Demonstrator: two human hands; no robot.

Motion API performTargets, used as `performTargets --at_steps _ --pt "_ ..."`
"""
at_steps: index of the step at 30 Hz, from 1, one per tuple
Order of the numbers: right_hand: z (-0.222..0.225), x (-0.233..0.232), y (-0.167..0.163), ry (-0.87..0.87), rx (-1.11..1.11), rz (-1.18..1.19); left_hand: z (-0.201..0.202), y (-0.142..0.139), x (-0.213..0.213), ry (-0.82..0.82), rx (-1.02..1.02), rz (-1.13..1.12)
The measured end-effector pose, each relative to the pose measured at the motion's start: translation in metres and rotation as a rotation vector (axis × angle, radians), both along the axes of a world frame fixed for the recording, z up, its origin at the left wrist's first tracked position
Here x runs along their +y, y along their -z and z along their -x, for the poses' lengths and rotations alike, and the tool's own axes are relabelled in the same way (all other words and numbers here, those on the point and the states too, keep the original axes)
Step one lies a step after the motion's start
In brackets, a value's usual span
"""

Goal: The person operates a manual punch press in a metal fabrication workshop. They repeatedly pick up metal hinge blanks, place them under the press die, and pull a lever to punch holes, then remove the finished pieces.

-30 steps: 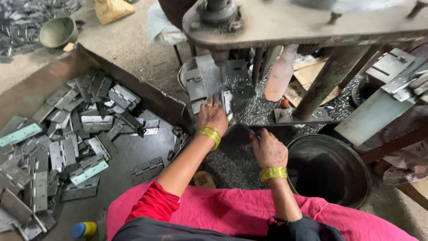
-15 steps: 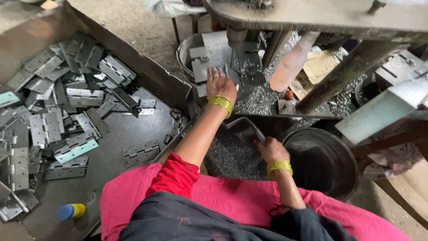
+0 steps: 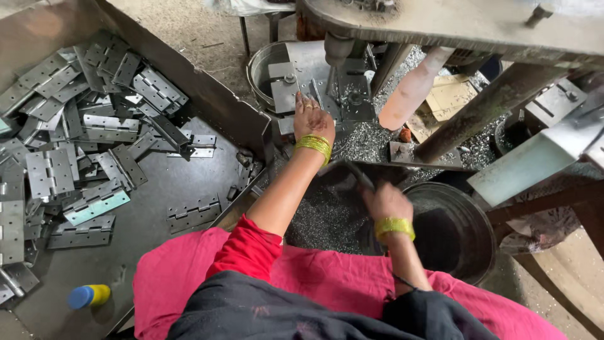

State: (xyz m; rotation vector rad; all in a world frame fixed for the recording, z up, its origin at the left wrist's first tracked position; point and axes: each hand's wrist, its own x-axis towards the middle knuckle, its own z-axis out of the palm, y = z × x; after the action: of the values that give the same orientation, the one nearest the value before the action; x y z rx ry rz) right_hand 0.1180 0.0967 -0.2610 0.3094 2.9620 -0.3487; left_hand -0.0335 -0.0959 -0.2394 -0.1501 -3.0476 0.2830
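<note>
The left hand (image 3: 313,121) lies flat, released, on a metal plate (image 3: 296,82) beneath the press spindle (image 3: 338,47), while the right hand (image 3: 385,200) is clenched around a dark handle (image 3: 357,174) beside the black tub (image 3: 469,233).

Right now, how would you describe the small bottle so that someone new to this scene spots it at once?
Start at the big dark metal tray on the person's left, piled with grey hinges. Follow it to its near edge, beside the pink cloth. The bottle lies there on its side, apart from the pile: blue cap, yellow body, the only rounded, brightly coloured thing among flat grey metal.
</note>
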Motion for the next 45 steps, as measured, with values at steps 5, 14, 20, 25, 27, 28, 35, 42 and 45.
performTargets --at_steps 5,14,20,25,27,28,35,42,45 --pt "-0.013 -0.004 -0.002 0.006 -0.100 0.015 -0.009 0.012 -0.004 0.033 0.119 -0.056" --pt "-0.007 0.006 0.024 0.060 -0.136 0.169 -0.018 0.003 -0.006 0.043 0.170 -0.127" --pt "-0.006 0.005 0.015 0.076 -0.111 0.144 -0.011 0.007 -0.018 0.092 0.128 -0.123" --pt "0.008 0.004 -0.004 0.022 -0.106 0.039 0.013 -0.001 -0.008 0.054 0.069 -0.043" --pt "-0.001 0.001 0.002 0.060 -0.071 0.068 0.019 -0.003 -0.005 0.000 0.186 -0.030" --pt "-0.008 0.000 0.007 0.056 -0.094 0.107 0.021 -0.003 -0.005 -0.026 0.245 -0.029" --pt "-0.005 0.000 0.000 0.074 -0.128 0.131 0.028 -0.014 -0.023 0.012 -0.040 -0.027" --pt "-0.006 -0.004 0.010 0.091 -0.116 0.078 0.053 -0.006 -0.020 -0.072 0.008 -0.034" --pt "-0.022 -0.001 0.039 0.042 -0.080 0.248 0.052 -0.001 -0.020 -0.061 -0.046 -0.068"
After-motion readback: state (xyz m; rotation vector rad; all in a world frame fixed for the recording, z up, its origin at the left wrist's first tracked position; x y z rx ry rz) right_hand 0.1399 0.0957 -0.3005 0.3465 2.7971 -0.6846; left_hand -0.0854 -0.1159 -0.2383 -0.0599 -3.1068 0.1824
